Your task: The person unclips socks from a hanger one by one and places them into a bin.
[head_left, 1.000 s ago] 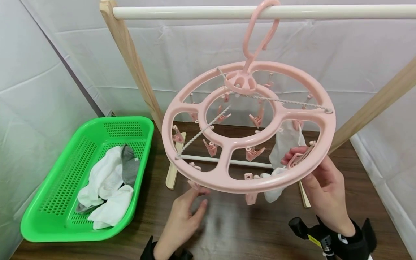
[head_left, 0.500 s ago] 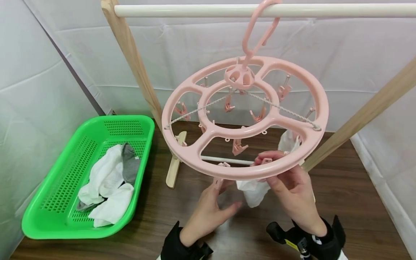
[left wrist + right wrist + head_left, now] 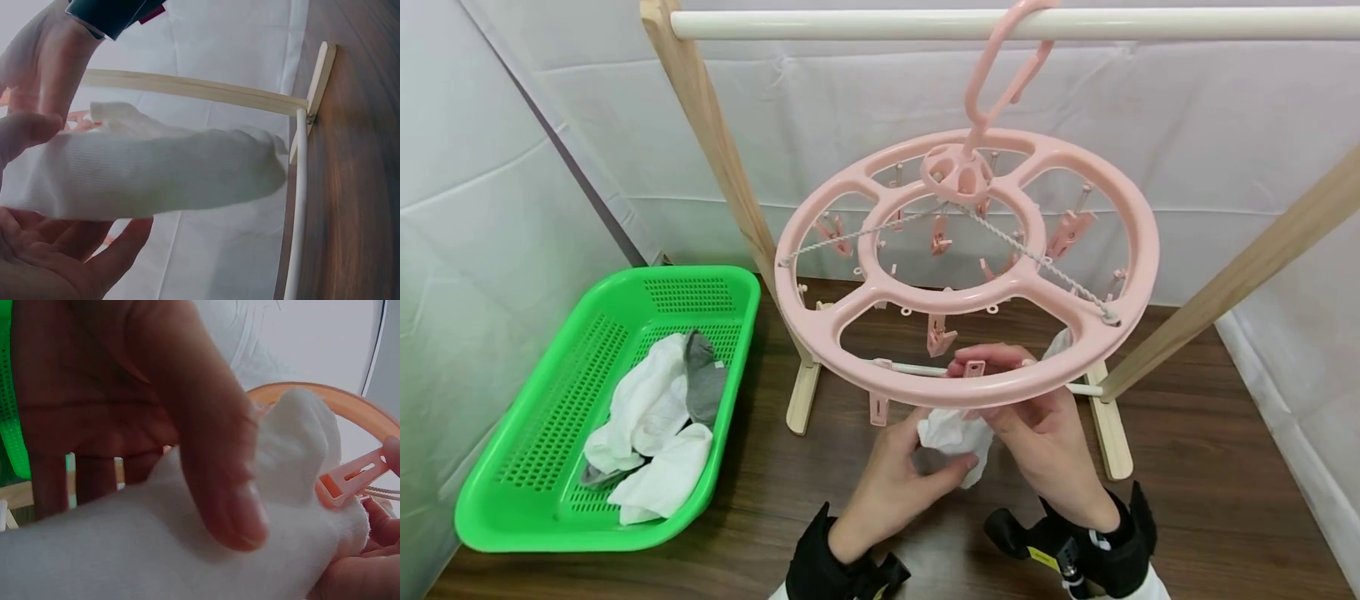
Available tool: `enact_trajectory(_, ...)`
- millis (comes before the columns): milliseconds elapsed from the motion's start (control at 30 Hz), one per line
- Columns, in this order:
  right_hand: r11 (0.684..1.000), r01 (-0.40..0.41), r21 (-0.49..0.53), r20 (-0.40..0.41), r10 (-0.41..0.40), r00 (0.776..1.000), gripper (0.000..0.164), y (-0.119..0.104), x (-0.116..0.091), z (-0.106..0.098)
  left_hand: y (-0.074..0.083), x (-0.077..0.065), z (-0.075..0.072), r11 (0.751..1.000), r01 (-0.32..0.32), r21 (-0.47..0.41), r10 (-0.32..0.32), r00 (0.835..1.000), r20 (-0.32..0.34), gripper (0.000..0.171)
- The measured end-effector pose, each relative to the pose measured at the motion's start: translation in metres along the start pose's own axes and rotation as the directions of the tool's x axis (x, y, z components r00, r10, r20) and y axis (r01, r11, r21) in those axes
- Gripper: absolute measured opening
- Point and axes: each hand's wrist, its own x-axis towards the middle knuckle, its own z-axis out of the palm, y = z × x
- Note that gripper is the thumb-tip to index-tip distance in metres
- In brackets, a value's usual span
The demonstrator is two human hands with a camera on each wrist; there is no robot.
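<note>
A white sock [image 3: 957, 433] hangs below the front rim of the pink round clip hanger [image 3: 865, 379]. My left hand [image 3: 891, 483] holds it between thumb and fingers; the left wrist view shows the sock [image 3: 156, 172] stretched out from that grip. My right hand [image 3: 1048, 442] reaches around the rim and pinches a pink clothespin [image 3: 973, 369]. In the right wrist view the clothespin [image 3: 353, 478] meets the sock's edge; whether its jaws grip the fabric, I cannot tell. Another white piece [image 3: 1060, 343], partly hidden, hangs behind my right hand.
At the left, a green basket [image 3: 497, 467] holds white and grey socks [image 3: 655, 425]. The hanger hooks over a white rail [image 3: 850, 25] between wooden posts [image 3: 718, 158]. Other clothespins [image 3: 878, 408] dangle around the hoop. White cloth walls surround the brown floor.
My right hand has moved left with the sock and clothespin as the hanger turned. My left hand has moved right, left another clothespin, and now holds the sock.
</note>
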Motion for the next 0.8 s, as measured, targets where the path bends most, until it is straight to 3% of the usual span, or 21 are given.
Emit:
enact_trajectory(333,0.997,-0.063,0.048,0.111,0.058,0.992,0.036,-0.003,0.007,-0.010,0.001,-0.001,-0.008,0.986,-0.071,0.153,0.077,0.996,-0.037,0.035)
enact_trajectory(500,0.994,-0.108,-0.017,0.150,0.110,0.983,0.035,-0.009,0.009,-0.020,0.002,-0.002,-0.012,0.973,-0.063,0.220,0.079,0.995,-0.066,0.038)
enact_trajectory(633,0.991,-0.118,-0.062,0.132,0.125,0.983,0.035,-0.012,0.011,-0.024,0.001,-0.001,-0.015,0.967,-0.064,0.246,0.091,0.991,-0.098,0.041)
enact_trajectory(800,0.993,-0.086,-0.082,0.044,0.090,0.995,0.029,-0.013,0.012,-0.022,0.002,-0.001,-0.016,0.963,-0.063,0.261,0.098,0.987,-0.125,0.043)
